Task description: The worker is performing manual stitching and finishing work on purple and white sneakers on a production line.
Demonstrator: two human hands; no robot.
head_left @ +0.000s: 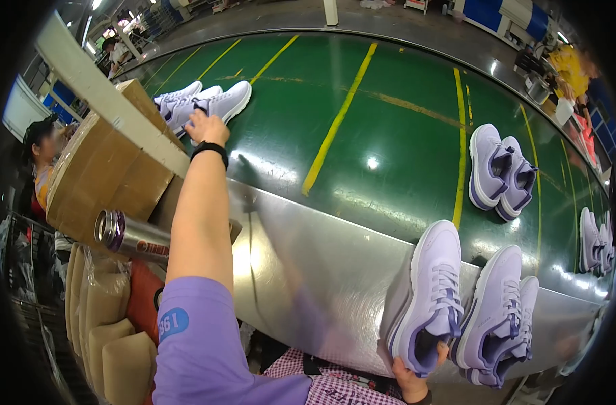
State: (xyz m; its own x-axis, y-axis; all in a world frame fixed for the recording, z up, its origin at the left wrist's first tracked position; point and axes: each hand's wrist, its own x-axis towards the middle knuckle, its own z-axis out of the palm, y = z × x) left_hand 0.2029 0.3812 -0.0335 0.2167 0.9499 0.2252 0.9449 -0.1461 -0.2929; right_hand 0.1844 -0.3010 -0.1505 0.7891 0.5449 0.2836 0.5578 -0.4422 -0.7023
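Note:
My left hand reaches far out over the green belt, fingers apart, at the heel end of a lavender sneaker. Whether the fingertips touch that shoe is hard to tell. More lavender sneakers stand close beside it, partly hidden by a post. At the lower right, my right hand is closed around the heel of another lavender sneaker, thumb and fingers on either side of its collar. This shoe rests along the metal ledge, toe pointing away. Just right of it is a lavender pair, set close together.
A green conveyor belt with yellow lines runs beyond the metal ledge. Another sneaker pair sits on it. At left stand a white post, cardboard boxes and a steel flask. A person in yellow works far right.

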